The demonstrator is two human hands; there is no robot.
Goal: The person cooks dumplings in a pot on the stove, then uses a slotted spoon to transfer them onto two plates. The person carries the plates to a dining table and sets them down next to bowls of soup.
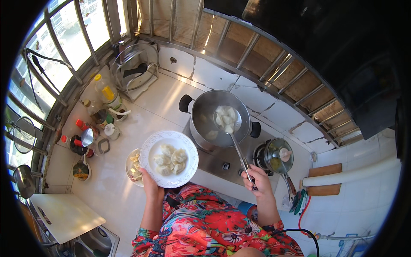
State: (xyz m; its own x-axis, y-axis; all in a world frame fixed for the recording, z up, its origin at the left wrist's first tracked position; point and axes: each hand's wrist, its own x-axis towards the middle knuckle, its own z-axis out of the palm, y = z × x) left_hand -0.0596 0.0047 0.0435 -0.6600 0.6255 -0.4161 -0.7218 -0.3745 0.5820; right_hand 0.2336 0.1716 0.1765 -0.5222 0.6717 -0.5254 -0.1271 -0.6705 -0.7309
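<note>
My left hand (152, 188) holds a white plate with a patterned rim (147, 144) by its near left edge. Several boiled dumplings (170, 159) lie in the middle of that plate. In my right hand (259, 181) is the handle of a metal skimmer (238, 147), whose bowl is over a large steel pot (199, 128). More dumplings (226, 117) are heaped in the skimmer's bowl, and a few pale shapes show in the water below. Partly under the plate, a second dish (130, 175) holds pale food pieces, too hidden to name surely.
The pot stands on a gas hob (215, 163); right of it is a lidded pan (279, 157). Bottles (104, 88) and jars line the window side, near a lid rack (141, 91). A white cutting board (67, 218) lies beside the sink (96, 241).
</note>
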